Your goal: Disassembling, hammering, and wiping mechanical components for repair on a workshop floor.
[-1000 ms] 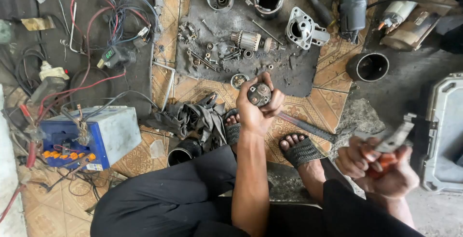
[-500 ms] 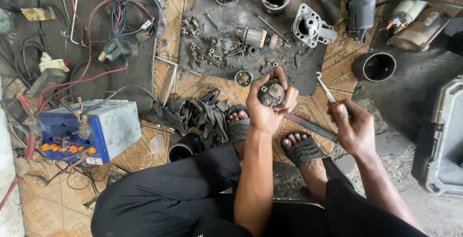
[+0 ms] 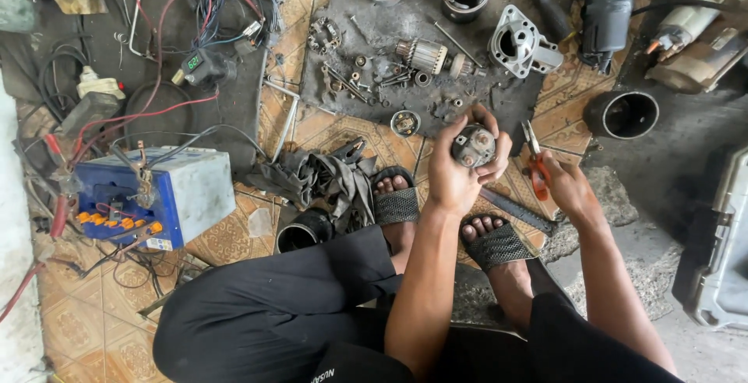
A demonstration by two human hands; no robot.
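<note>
- The left hand (image 3: 456,172) is cupped around a small round metal motor part (image 3: 474,146), fingers curled over its rim, holding it up above the floor just beyond the person's sandalled feet.
- The right hand (image 3: 567,187) is closed around orange-handled pliers (image 3: 536,163), whose jaws point toward the far side, just right of the round part and not touching it.
- The floor is patterned tan tile (image 3: 234,235), worn and dusty, turning to rough grey concrete (image 3: 623,258) on the right.
- A dark greasy mat (image 3: 366,32) lies far of the hands, strewn with bolts, an armature (image 3: 428,56), a cast housing (image 3: 518,44) and two open cylinders.
- A black tube (image 3: 622,113) stands to the right of the mat; a grey case (image 3: 721,250) lies at the right edge.
- On the left sits a blue battery (image 3: 152,196) with red and black leads clipped on, and a tangle of wires (image 3: 202,1) further away.
- A crumpled dark rag (image 3: 327,180) lies near the left foot.
- Against the picture half a second back, the right hand has shifted a little nearer the round part, the pliers now standing closer beside it; a second ago that hand was low at the near right, well apart.
- The left hand holds the part in much the same spot as before.
</note>
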